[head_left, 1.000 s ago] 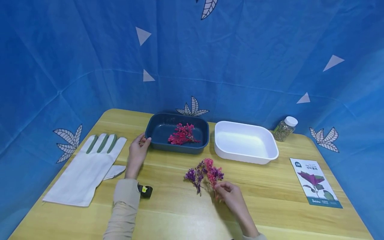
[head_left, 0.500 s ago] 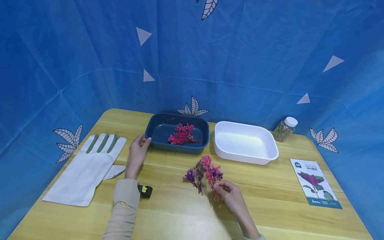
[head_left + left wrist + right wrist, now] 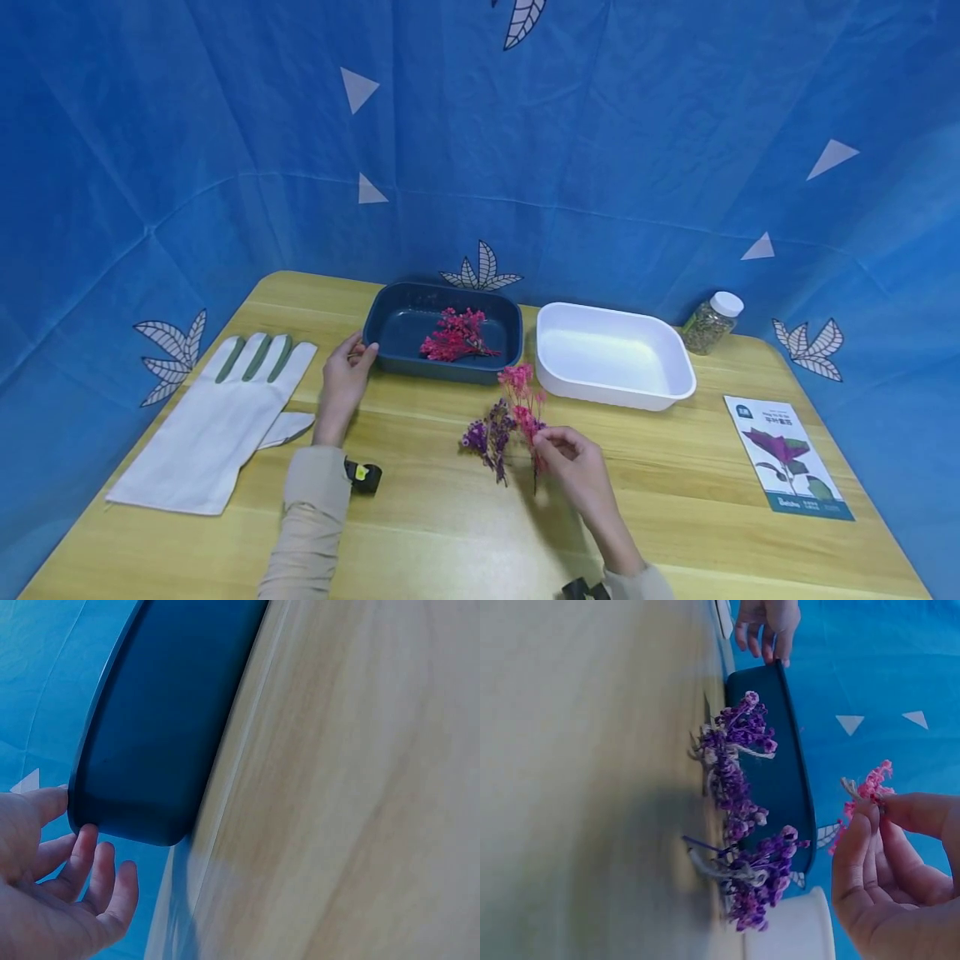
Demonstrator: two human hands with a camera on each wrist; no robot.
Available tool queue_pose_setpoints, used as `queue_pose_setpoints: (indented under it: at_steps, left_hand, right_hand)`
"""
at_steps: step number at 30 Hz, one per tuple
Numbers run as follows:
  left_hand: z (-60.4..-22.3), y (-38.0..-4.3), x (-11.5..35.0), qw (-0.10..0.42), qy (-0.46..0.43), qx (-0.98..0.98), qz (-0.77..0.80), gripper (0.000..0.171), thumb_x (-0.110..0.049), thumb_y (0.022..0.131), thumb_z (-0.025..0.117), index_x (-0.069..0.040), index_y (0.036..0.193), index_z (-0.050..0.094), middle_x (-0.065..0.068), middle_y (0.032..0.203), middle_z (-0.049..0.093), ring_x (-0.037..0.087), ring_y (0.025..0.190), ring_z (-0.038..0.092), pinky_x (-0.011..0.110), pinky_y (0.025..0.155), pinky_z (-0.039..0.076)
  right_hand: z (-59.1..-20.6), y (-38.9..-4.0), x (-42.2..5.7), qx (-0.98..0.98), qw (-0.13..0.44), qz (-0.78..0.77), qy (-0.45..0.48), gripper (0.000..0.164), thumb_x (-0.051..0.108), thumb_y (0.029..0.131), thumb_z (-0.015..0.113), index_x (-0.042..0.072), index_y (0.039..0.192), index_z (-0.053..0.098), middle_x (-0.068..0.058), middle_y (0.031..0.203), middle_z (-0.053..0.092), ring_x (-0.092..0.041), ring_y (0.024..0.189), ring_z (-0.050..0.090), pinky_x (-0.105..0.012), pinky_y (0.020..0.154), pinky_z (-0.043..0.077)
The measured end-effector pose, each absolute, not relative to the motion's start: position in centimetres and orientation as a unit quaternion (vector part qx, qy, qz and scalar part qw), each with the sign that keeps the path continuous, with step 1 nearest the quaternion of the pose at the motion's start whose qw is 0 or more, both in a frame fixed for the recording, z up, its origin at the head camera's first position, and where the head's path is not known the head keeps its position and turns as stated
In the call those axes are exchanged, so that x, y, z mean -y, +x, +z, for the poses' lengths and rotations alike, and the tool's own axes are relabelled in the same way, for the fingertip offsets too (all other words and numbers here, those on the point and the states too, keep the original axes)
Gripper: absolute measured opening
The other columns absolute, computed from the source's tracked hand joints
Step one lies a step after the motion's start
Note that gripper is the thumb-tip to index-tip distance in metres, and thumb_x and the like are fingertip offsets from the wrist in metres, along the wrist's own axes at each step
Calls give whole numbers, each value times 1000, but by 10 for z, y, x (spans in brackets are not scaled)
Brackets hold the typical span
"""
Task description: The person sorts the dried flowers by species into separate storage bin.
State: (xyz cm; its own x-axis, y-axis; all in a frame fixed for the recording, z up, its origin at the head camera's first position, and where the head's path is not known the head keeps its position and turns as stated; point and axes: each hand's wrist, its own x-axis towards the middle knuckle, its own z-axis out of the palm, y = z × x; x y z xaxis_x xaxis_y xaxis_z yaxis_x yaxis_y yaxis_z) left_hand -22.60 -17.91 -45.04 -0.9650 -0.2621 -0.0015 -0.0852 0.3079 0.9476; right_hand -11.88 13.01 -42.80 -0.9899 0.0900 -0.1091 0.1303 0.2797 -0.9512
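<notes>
My left hand (image 3: 345, 379) is at the left end of the dark blue tray (image 3: 442, 370), its thumb and fingers gripping the corner rim. Inside that tray lies a bunch of deep pink dried flowers (image 3: 454, 335). Thumb and forefinger of my right hand (image 3: 577, 471) pinch the stems of a lighter pink dried flower bunch (image 3: 516, 383); the right wrist view shows it held above the table. Two bunches of purple dried flowers (image 3: 735, 765) lie on the table just left of and beneath that hand. Part of the second purple bunch (image 3: 761, 877) is hidden in the head view.
A white tray (image 3: 615, 400) stands right of the blue one. Beyond it is a clear jar (image 3: 708, 325) with a white lid. A flower seed packet (image 3: 787, 458) lies at the right, a white and green glove (image 3: 202, 433) at the left. Blue cloth hangs behind.
My right hand has raised the lighter pink bunch off the purple flowers, moving it slightly up and away toward the trays. The left hand has stayed at the blue tray.
</notes>
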Motion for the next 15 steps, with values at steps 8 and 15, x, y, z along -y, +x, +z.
queue_pose_setpoints:
  at_steps: [8,15]
  left_hand:
    - [-453,-228,180,79,107,803,-581,54,-28,100,50,0,144,37,18,121,51,28,112,50,39,94,42]
    - [-454,-227,180,75,109,804,-580,55,-29,100,49,0,145,35,19,124,50,30,116,49,42,97,41]
  right_hand:
    - [-419,-139,-124,-812,-5,-581,56,14,8,88,65,-1,99,67,-11,88,69,-11,70,60,-25,64,50]
    - [-411,-164,-113,-824,-22,-566,30,15,12,90,65,0,97,68,-17,90,69,-22,75,63,-25,63,48]
